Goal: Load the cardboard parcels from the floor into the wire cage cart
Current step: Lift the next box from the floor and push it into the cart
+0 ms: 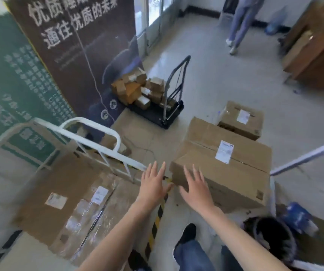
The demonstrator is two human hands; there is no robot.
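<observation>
A large cardboard parcel (227, 161) with a white label lies on the floor ahead of me. A smaller labelled parcel (241, 120) lies just behind it. My right hand (195, 187) is spread open over the big parcel's near left corner, and whether it touches is unclear. My left hand (154, 182) is open just left of that corner, holding nothing. At left stands the white wire cage cart (98, 141), with taped, labelled parcels (73, 200) lying flat inside it.
A black hand trolley (169, 102) piled with small boxes stands by a dark banner. Another white cage frame (302, 159) is at right, with a dark bin (274, 237) below it. A person (239, 24) stands far back. Yellow-black floor tape (157, 218) runs by my foot.
</observation>
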